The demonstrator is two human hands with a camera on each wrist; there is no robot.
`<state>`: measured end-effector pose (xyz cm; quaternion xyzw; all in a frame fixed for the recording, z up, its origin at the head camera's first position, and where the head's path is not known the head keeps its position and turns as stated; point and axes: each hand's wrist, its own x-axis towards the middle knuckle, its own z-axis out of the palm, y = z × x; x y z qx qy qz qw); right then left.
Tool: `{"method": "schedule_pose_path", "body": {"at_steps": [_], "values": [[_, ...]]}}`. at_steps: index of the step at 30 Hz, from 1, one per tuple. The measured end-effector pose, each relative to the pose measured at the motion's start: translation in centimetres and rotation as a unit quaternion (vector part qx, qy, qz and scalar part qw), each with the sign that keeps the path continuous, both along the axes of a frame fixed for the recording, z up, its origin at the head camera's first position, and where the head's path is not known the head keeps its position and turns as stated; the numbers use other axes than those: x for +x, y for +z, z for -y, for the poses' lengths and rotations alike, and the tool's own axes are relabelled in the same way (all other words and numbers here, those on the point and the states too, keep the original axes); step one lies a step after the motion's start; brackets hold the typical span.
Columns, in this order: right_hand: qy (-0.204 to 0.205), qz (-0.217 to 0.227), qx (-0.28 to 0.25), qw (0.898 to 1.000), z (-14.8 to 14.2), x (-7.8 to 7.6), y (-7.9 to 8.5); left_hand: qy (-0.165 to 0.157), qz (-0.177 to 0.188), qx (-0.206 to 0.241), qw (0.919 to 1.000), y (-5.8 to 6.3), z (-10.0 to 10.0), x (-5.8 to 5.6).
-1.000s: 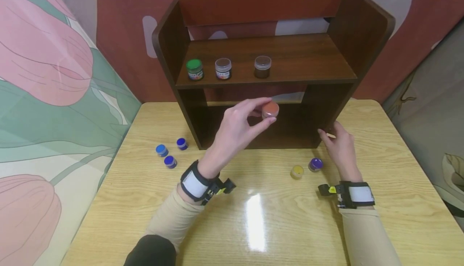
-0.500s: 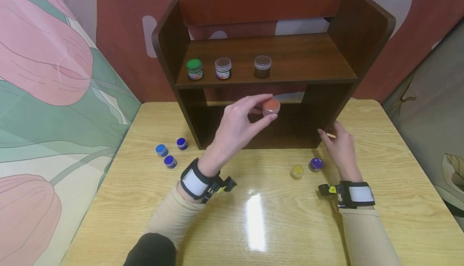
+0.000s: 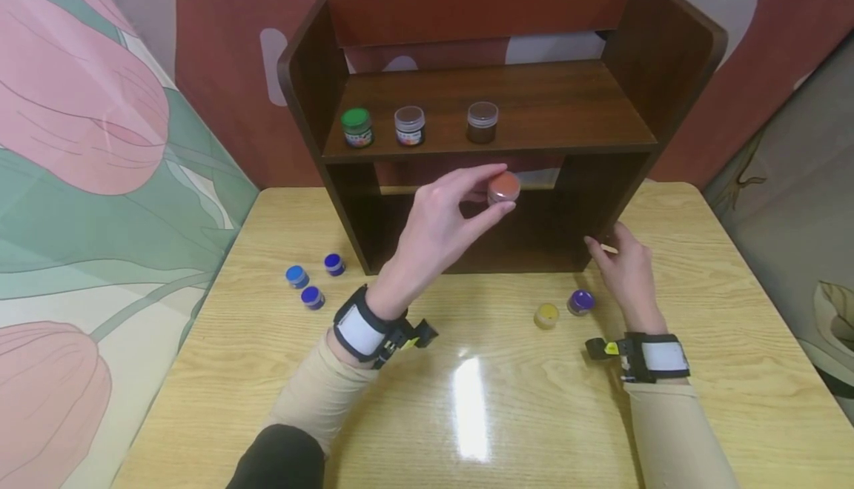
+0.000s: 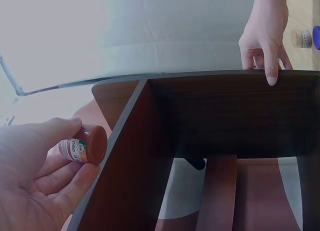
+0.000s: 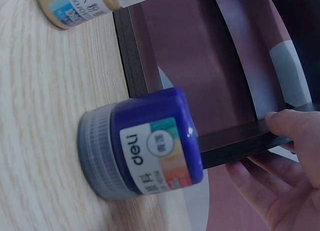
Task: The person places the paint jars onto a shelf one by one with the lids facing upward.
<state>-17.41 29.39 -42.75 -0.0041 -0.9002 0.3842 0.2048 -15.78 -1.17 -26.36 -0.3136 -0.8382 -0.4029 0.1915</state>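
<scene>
My left hand [image 3: 434, 233] pinches a small orange-red paint jar [image 3: 503, 188] between thumb and fingers, in front of the shelf's lower opening and just below the middle board. In the left wrist view the jar [image 4: 84, 145] shows a "deli" label. My right hand [image 3: 623, 267] grips the front edge of the right side panel of the dark brown shelf [image 3: 600, 200], thumb on the inner face and fingers outside, as the right wrist view shows. A purple paint jar [image 3: 581, 302] and a yellow one [image 3: 546, 315] stand on the table close to that hand.
On the shelf's middle board stand a green-lidded jar [image 3: 357, 127], a brown-topped jar [image 3: 410, 126] and a dark jar [image 3: 482, 121]. Three blue jars [image 3: 312, 297] sit at the left on the wooden table [image 3: 534, 415]. A patterned wall covering [image 3: 220, 67] lies behind.
My left hand has moved slightly up and to the right with the orange-red jar. The right hand has stayed on the shelf panel.
</scene>
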Motion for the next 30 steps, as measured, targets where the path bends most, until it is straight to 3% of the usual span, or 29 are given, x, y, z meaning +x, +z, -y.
{"method": "schedule_pose_path", "body": {"at_steps": [30], "values": [[-0.001, 0.007, 0.001, 1.000, 0.0, 0.0, 0.1, 0.026, -0.027, 0.017, 0.9991, 1.3, -2.2, -1.1]]}}
